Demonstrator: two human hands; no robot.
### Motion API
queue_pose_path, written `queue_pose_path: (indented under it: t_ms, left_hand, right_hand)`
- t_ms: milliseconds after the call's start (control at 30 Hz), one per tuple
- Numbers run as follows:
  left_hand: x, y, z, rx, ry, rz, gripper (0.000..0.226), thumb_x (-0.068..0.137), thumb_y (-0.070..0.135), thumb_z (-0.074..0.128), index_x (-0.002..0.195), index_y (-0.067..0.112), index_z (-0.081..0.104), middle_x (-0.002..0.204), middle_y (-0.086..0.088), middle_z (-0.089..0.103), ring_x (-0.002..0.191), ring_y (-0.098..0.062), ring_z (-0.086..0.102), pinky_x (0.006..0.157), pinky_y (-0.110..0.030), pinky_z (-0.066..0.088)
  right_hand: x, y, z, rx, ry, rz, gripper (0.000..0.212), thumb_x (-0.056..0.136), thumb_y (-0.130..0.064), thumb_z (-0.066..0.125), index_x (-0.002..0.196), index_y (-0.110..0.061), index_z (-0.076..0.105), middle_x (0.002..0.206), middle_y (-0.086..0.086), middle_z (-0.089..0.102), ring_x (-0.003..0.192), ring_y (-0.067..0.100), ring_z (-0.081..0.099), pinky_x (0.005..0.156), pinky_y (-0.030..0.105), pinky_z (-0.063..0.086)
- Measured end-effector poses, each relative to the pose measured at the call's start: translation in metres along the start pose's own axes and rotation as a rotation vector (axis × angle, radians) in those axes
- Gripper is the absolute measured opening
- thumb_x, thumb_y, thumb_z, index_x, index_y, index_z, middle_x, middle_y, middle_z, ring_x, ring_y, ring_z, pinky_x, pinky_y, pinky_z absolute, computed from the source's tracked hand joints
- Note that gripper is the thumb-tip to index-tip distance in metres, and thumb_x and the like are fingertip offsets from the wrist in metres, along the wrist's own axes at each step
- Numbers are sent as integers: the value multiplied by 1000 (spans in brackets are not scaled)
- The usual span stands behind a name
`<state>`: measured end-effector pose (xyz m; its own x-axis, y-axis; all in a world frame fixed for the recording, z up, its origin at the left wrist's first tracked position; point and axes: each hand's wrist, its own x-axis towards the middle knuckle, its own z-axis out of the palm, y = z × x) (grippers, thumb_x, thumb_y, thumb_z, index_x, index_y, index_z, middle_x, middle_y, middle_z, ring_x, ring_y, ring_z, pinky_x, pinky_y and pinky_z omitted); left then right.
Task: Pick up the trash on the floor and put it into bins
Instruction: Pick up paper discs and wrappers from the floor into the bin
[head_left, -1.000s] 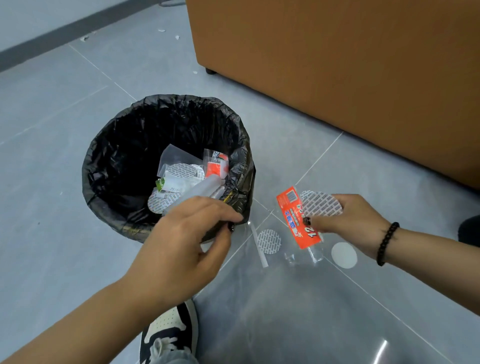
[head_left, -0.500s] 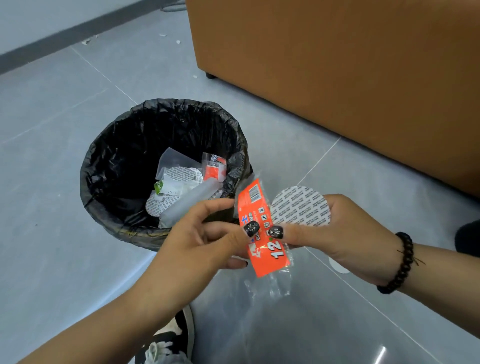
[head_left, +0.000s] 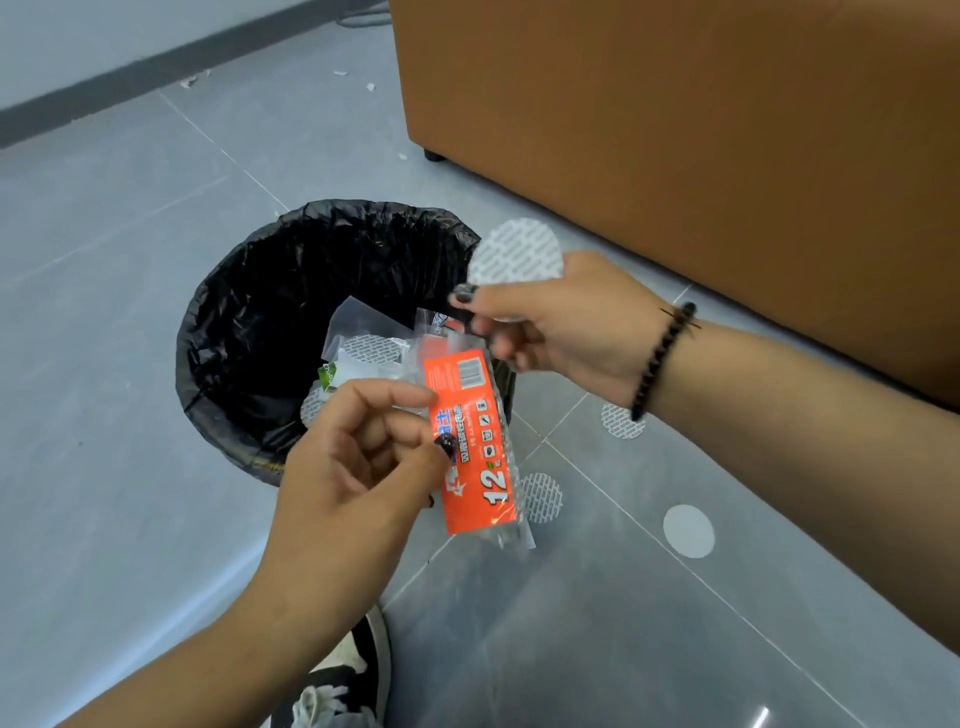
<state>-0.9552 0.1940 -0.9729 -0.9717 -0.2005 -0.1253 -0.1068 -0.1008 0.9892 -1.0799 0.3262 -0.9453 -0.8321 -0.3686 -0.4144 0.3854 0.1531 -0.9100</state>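
Observation:
A round bin lined with a black bag (head_left: 249, 322) stands on the grey floor and holds clear wrappers and foil discs. My left hand (head_left: 358, 467) pinches an orange plastic wrapper (head_left: 470, 441) marked "12" at the bin's near right rim. My right hand (head_left: 561, 322) is over the bin's right rim and pinches a round patterned foil disc (head_left: 517, 252). Three more discs lie on the floor to the right: a patterned disc (head_left: 621, 421), a second patterned disc (head_left: 543, 499) and a plain white disc (head_left: 688, 531).
A brown cabinet (head_left: 701, 130) on small feet stands close behind the bin at the upper right. Small paper scraps (head_left: 369, 85) lie near the far wall. My black-and-white shoe (head_left: 343, 680) is at the bottom, just in front of the bin.
The orange wrapper passed from my right hand to my left hand. My right hand rose with the foil disc toward the bin's right rim.

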Motion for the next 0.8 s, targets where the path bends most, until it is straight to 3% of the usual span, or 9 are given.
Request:
queue_pose_path:
  t_ms: [100,167,267,367,500,567,633,700,800]
  left_hand:
    - [-3,-3,2,11,-26,15,22,67,3,58,89,3,62,64,4,63,57,-3,57,52,-14,46]
    - [-4,-4,1,14,-12,22,20,66,4,58,86,4,62,64,5,63,58,-2,56,53,-13,46]
    - [-4,-5,-4,33,14,30,16,74,-5,68,86,5,63,66,5,63,60,-3,56,55,-12,47]
    - [-2,-6,-7,29,38,28,19,82,-13,64,86,5,62,69,1,64,64,-8,57,59,-15,50]
    - [-4,-7,-8,42,2,80,12,75,7,67,83,14,65,74,-3,68,72,-15,64,70,-31,59]
    - [-5,-4,-5,72,-2,113,12,74,8,67,83,16,65,75,-3,69,73,-16,65,73,-39,59]
    - [-4,-3,-4,94,14,136,12,73,11,70,83,16,64,77,-1,69,75,-16,65,74,-37,60]
    - [-3,-2,-6,142,46,175,20,72,17,75,89,19,63,85,2,69,80,-13,64,74,-28,57]
    - [0,-6,-9,165,66,127,37,65,36,74,99,31,62,105,-1,63,91,-21,65,76,-33,56]
  right_hand:
    - [16,-8,14,-33,-44,32,27,85,-10,67,104,5,56,84,16,63,58,16,63,49,21,52]
    - [21,-4,11,-245,46,-37,45,83,-19,70,117,6,55,99,22,67,77,26,69,68,31,59]
    - [7,5,0,-556,215,-287,47,80,-31,70,123,-15,59,111,1,67,96,14,66,91,31,52]
    - [-23,21,-9,-660,55,-519,50,72,-40,73,119,-28,60,118,-12,59,109,-2,55,95,20,46]
    - [-44,50,-10,-839,-179,-592,64,69,-42,74,129,-30,53,136,-14,49,130,-3,38,108,17,32]
    - [-46,53,-10,-762,-150,-599,56,71,-35,75,124,-30,57,127,-16,57,122,-6,47,102,12,36]
    - [-47,50,-12,-659,-106,-578,40,74,-24,75,112,-28,64,109,-18,66,105,-7,58,91,8,42]
    - [-46,48,-15,-533,-66,-533,27,76,-16,75,100,-26,69,95,-14,72,90,-2,66,84,14,49]
    - [-44,44,-18,-265,-40,-453,23,71,-9,74,88,-24,69,84,0,74,75,8,68,73,22,56]
